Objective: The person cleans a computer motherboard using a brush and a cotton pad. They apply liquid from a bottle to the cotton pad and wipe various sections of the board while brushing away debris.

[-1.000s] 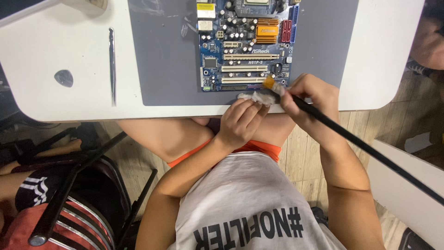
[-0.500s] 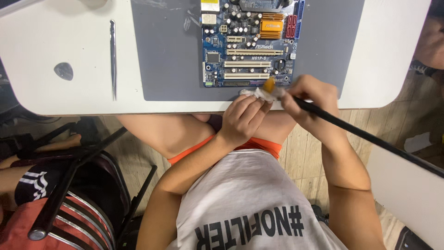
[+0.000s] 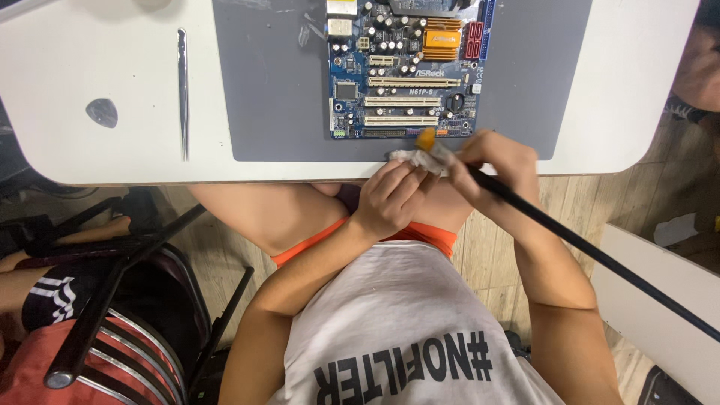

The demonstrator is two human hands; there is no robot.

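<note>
Head view showed the white counter (image 3: 90,52) carrying a grey mat (image 3: 277,97) and a blue circuit board (image 3: 405,75) near its front edge. Right hand (image 3: 495,169) gripped a long black brush (image 3: 570,240); left hand (image 3: 390,199) pinched a white cloth (image 3: 412,157) at that edge. Risk: the wad could drop off, or bristles snag board parts.

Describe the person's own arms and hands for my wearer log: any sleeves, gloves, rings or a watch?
Both arms are bare from shoulder to fingertips. The left hand and right hand wear no gloves, and no ring, watch or wristband shows. The only clothing near them is a sleeveless white top with dark lettering, leaving the shoulders uncovered, and orange shorts below it.
</note>
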